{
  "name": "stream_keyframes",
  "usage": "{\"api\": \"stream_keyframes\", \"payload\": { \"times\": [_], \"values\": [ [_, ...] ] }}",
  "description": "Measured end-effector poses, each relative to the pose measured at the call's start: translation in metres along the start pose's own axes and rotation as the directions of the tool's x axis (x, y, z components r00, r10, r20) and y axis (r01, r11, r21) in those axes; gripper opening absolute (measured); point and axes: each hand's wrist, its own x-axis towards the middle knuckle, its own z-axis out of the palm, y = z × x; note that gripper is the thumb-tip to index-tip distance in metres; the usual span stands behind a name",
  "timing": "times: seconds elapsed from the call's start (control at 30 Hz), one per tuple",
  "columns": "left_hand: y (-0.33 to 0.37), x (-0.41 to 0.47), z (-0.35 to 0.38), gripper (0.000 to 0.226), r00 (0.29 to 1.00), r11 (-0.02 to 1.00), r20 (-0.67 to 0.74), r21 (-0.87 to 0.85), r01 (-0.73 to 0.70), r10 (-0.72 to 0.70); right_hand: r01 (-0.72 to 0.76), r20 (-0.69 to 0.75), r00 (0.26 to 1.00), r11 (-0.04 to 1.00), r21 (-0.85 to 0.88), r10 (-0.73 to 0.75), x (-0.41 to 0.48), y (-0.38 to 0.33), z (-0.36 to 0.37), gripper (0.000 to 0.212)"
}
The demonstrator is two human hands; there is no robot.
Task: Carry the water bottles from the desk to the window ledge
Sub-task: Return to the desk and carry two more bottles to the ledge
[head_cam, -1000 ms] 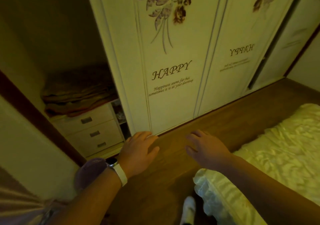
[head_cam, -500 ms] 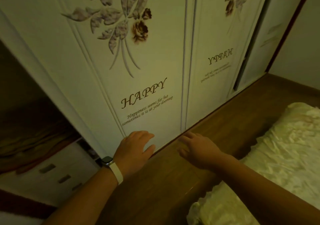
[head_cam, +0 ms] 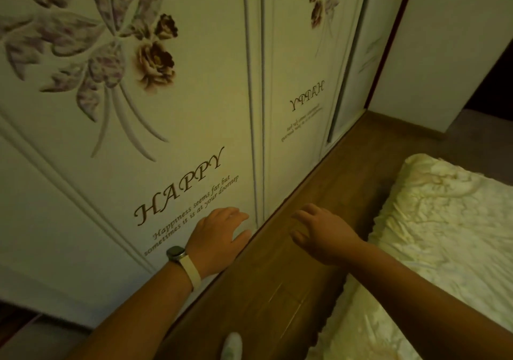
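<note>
Head view: your left hand [head_cam: 219, 237] shows against the wardrobe door [head_cam: 166, 137], your right hand [head_cam: 322, 234] over the wooden floor [head_cam: 277, 298] beside the bed [head_cam: 433, 234]. Both have relaxed, loosely straight fingers and hold nothing. You cannot tell where the water bottles are.

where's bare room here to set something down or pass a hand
Wood floor strip between the wardrobe doors and the bed lies bare, widening toward the far wall. Crowded only at its near end, where a foot stands.
</note>
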Motion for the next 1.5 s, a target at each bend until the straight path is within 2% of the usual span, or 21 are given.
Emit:
{"api": "stream_keyframes", "payload": {
  "times": [0.17,0.33,0.67,0.83,1.0,1.13,1.3,1.5],
  "values": [
    [-0.037,0.079,-0.004,0.046,0.989,0.991,0.072,0.004,-0.132,0.131,-0.185,0.005,0.983,0.983,0.01,0.185,0.056,0.002,-0.006,0.056],
    [-0.062,0.156,-0.01,0.047,0.966,0.971,0.116,0.035,-0.238,0.233,-0.293,-0.05,0.955,0.956,0.0,0.292,0.098,0.003,-0.022,0.053],
    [-0.03,0.277,0.001,0.045,0.879,0.893,0.176,-0.004,-0.449,0.443,-0.517,-0.121,0.846,0.855,0.047,0.519,0.117,0.052,-0.048,0.051],
    [-0.004,0.325,0.024,0.046,0.849,0.875,0.227,-0.023,-0.484,0.476,-0.572,-0.088,0.812,0.816,0.082,0.577,0.135,0.115,-0.044,0.05],
    [0.025,0.395,0.048,0.044,0.852,0.88,0.251,0.003,-0.476,0.46,-0.55,-0.082,0.823,0.825,0.132,0.562,0.172,0.19,-0.043,0.052],
    [0.074,0.463,0.065,0.044,0.853,0.88,0.26,0.026,-0.474,0.452,-0.55,-0.119,0.815,0.822,0.148,0.567,0.191,0.263,-0.066,0.048],
    [0.152,0.533,0.084,0.044,0.818,0.838,0.268,0.063,-0.542,0.509,-0.547,-0.142,0.814,0.825,0.138,0.563,0.193,0.354,-0.102,0.047],
    [0.213,0.586,0.087,0.043,0.776,0.787,0.236,0.07,-0.613,0.584,-0.567,-0.174,0.794,0.813,0.13,0.582,0.194,0.423,-0.139,0.05]
  ]
}}
